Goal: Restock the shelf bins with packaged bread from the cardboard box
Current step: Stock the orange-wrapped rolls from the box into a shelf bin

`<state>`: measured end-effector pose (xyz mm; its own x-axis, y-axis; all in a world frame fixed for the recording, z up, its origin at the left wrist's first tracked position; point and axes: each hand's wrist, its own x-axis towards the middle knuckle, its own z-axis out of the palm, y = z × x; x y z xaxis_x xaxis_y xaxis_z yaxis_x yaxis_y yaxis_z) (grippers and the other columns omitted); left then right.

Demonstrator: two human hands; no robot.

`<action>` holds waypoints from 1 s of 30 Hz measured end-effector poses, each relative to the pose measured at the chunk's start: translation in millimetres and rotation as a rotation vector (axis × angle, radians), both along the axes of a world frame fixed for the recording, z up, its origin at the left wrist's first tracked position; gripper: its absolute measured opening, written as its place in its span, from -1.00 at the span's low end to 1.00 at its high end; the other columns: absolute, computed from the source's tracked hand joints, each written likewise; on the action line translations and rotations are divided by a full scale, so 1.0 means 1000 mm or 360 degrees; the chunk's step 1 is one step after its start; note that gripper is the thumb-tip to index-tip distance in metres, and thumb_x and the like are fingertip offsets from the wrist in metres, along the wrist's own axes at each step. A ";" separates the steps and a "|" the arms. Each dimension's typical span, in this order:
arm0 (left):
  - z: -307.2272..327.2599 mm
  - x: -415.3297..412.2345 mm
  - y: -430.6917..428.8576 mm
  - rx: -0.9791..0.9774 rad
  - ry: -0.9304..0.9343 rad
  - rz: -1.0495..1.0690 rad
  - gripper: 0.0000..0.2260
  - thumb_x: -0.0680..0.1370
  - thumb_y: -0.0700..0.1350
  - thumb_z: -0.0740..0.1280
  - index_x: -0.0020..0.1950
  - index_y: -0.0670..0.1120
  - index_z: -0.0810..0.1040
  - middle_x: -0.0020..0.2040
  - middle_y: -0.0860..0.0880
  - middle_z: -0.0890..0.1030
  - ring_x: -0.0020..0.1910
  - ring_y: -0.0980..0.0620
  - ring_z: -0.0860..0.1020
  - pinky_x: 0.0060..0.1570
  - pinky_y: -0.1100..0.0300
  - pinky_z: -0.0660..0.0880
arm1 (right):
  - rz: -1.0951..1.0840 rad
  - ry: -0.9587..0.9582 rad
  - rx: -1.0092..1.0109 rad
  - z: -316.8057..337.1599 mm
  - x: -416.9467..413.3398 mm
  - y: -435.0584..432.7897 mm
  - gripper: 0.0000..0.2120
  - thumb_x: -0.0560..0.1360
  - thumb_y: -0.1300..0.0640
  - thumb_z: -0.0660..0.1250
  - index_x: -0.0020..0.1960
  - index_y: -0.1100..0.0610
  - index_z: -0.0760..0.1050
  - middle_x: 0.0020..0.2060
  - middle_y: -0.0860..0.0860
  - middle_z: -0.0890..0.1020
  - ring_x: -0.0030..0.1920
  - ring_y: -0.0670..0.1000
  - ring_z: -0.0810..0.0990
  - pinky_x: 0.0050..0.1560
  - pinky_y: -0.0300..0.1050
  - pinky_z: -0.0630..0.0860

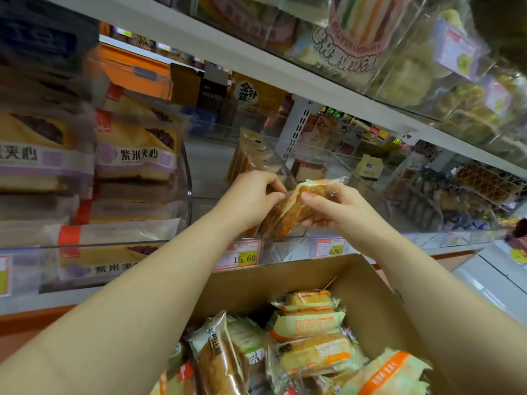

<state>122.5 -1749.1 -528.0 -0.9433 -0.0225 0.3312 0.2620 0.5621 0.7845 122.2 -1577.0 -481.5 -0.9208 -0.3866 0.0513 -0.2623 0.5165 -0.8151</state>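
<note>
Above the far wall of the cardboard box (285,276), both hands work close together over the clear shelf bin (281,243).

Right hand (339,212): thumb and fingers are clamped on a bread packet (306,205) in an orange-and-pale wrapper. The packet is tilted, with its lower end down inside the bin.

Left hand (251,195): the fingers curl onto the tops of the upright packets (271,218) standing in the bin, which touch the left side of the held packet. The fingertips of the two hands nearly meet across the wrapper.

Both forearms cross over the box, one along each side of its opening. Inside the box, wrapped loaves (310,349) lie in a loose pile, several in the same orange wrapper.

Just above the box's far wall, the 15.60 price tag (242,256) and the 8.80 price tag (330,248) are fixed to the bin fronts. Up and to the left of the box, purple-labelled sandwich packs (134,155) are stacked in a neighbouring bin.
</note>
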 end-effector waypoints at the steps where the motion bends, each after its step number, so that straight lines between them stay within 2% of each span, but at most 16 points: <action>1: 0.001 0.000 0.000 -0.0001 -0.0011 -0.0019 -0.92 0.57 -0.10 0.31 0.02 0.04 0.58 -0.04 0.13 0.50 0.00 0.18 0.45 -0.03 0.28 0.34 | -0.0007 -0.0017 0.0029 0.000 -0.002 -0.002 -0.75 0.50 0.02 0.35 0.12 0.11 0.54 -0.13 0.07 0.71 -0.17 0.04 0.68 0.02 -0.04 0.59; 4: 0.001 0.000 0.002 0.0158 -0.0021 0.0025 -0.87 0.56 -0.06 0.32 0.10 0.04 0.49 0.05 0.09 0.49 0.02 0.15 0.44 -0.05 0.28 0.34 | -0.0037 0.0018 0.0240 -0.002 -0.006 -0.006 -0.71 0.48 -0.02 0.38 0.16 0.07 0.53 -0.13 -0.03 0.70 -0.19 -0.07 0.68 -0.02 -0.12 0.61; 6: 0.000 -0.001 0.003 0.0457 -0.0071 0.0200 -0.74 0.55 -0.01 0.31 0.22 0.00 0.43 0.17 0.01 0.48 0.09 0.06 0.45 0.01 0.20 0.37 | -0.0180 0.0192 0.0334 -0.001 -0.005 -0.008 -0.51 0.43 -0.04 0.43 0.30 0.06 0.41 0.01 -0.18 0.60 -0.12 -0.23 0.61 -0.08 -0.32 0.54; 7: -0.001 -0.004 0.003 0.0603 -0.0148 0.0319 -0.68 0.55 0.01 0.29 0.28 -0.01 0.39 0.25 -0.04 0.44 0.16 -0.01 0.45 0.09 0.13 0.39 | -0.0268 0.0363 0.0373 -0.001 -0.003 -0.008 -0.38 0.40 -0.05 0.46 0.38 0.01 0.30 0.14 -0.19 0.52 0.03 -0.24 0.55 0.04 -0.34 0.48; 8: -0.003 -0.007 0.003 0.0728 -0.0290 0.0422 -0.61 0.56 0.03 0.25 0.36 -0.03 0.35 0.31 -0.09 0.38 0.24 -0.09 0.42 0.21 0.04 0.39 | -0.0336 0.0567 0.0423 0.000 -0.001 -0.007 -0.25 0.39 -0.06 0.48 0.46 -0.04 0.18 0.27 -0.14 0.43 0.21 -0.17 0.46 0.19 -0.26 0.41; 10: -0.005 -0.013 0.004 0.1009 -0.0650 0.0401 -0.55 0.59 0.06 0.17 0.44 -0.07 0.31 0.36 -0.16 0.39 0.27 -0.16 0.43 0.31 -0.08 0.37 | -0.0307 0.1009 0.0596 -0.003 0.005 -0.009 -0.18 0.41 -0.01 0.46 0.52 -0.05 0.07 0.43 0.00 0.26 0.41 0.00 0.25 0.36 -0.12 0.20; 12: -0.007 -0.012 0.007 0.1304 -0.0888 0.0144 -0.60 0.62 0.05 0.10 0.37 -0.10 0.43 0.24 -0.18 0.55 0.14 -0.14 0.54 0.20 -0.07 0.47 | -0.0114 0.1342 0.0859 -0.013 0.007 -0.013 -0.29 0.46 0.10 0.41 0.52 0.04 0.16 0.45 0.06 0.28 0.45 0.07 0.21 0.43 -0.08 0.11; 13: -0.007 -0.011 0.007 0.1374 -0.0938 0.0062 -0.62 0.63 0.04 0.09 0.32 -0.10 0.49 0.18 -0.17 0.60 0.09 -0.12 0.57 0.15 -0.05 0.51 | -0.0030 0.1408 0.0975 -0.018 0.006 -0.016 -0.36 0.48 0.15 0.39 0.49 0.09 0.23 0.43 0.08 0.34 0.45 0.10 0.23 0.45 -0.04 0.11; 17: -0.010 -0.010 0.000 0.1348 -0.0955 -0.0036 -0.65 0.63 0.05 0.12 0.30 -0.08 0.51 0.18 -0.15 0.60 0.19 -0.13 0.55 0.26 -0.09 0.44 | 0.0068 0.1508 0.1234 -0.035 0.001 -0.013 -0.53 0.47 0.27 0.38 0.37 0.18 0.42 0.29 0.12 0.52 0.38 0.21 0.38 0.36 -0.01 0.16; 20: -0.012 -0.010 -0.006 0.1370 -0.0939 -0.0106 -0.72 0.65 -0.02 0.11 0.21 -0.09 0.54 0.13 -0.13 0.62 0.17 -0.09 0.55 0.27 -0.05 0.43 | 0.0118 0.1389 0.1205 -0.041 0.001 -0.011 -0.56 0.54 0.29 0.28 0.40 0.12 0.39 0.36 0.06 0.46 0.40 0.15 0.37 0.36 -0.06 0.21; 22: -0.013 -0.009 -0.004 0.1334 -0.0943 -0.0130 -0.74 0.66 -0.08 0.09 0.15 -0.11 0.55 0.04 -0.11 0.64 0.11 -0.05 0.57 0.26 -0.01 0.43 | 0.0138 0.1262 0.1195 -0.047 0.004 -0.011 -0.51 0.57 0.29 0.22 0.47 0.06 0.29 0.43 -0.01 0.36 0.45 0.05 0.28 0.38 -0.13 0.18; 24: -0.015 -0.011 -0.003 0.1305 -0.0947 -0.0137 -0.75 0.65 -0.14 0.10 0.03 -0.13 0.57 -0.08 -0.10 0.64 -0.01 -0.02 0.59 0.18 0.03 0.48 | 0.0083 0.1126 0.1078 -0.052 0.007 -0.010 -0.46 0.57 0.29 0.21 0.50 0.05 0.21 0.48 -0.03 0.27 0.49 -0.05 0.17 0.42 -0.12 0.18; 25: -0.016 -0.011 -0.002 0.1251 -0.0951 -0.0153 -0.77 0.64 -0.16 0.12 0.01 -0.13 0.57 -0.08 -0.10 0.64 -0.03 -0.02 0.60 0.17 0.03 0.49 | 0.0058 0.1114 0.0971 -0.053 0.008 -0.008 -0.47 0.55 0.31 0.24 0.48 0.09 0.24 0.47 -0.01 0.28 0.48 -0.09 0.16 0.43 -0.13 0.17; 27: -0.019 -0.014 -0.004 0.1029 -0.0920 -0.0174 -0.82 0.62 -0.18 0.17 0.13 -0.13 0.54 0.03 -0.11 0.64 0.05 -0.05 0.60 0.21 -0.01 0.50 | 0.0009 0.1192 0.0793 -0.055 0.005 -0.007 -0.56 0.50 0.33 0.32 0.36 0.15 0.41 0.40 0.04 0.39 0.43 -0.08 0.23 0.38 -0.18 0.18; 30: -0.017 -0.012 -0.007 0.0673 -0.0852 -0.0208 -0.75 0.58 -0.12 0.28 0.25 -0.08 0.48 0.09 -0.10 0.63 0.06 -0.07 0.60 0.18 0.00 0.51 | 0.0031 0.1413 0.0767 -0.057 0.000 -0.010 -0.70 0.42 0.36 0.41 0.14 0.22 0.56 0.18 0.11 0.55 0.27 0.11 0.46 0.23 -0.14 0.34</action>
<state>110.7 -1756.0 -545.1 -0.9782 0.0777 -0.1925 -0.1773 0.1697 0.9694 121.9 -1586.9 -538.3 -0.6187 -0.5617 0.5493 -0.6848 0.7283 -0.0266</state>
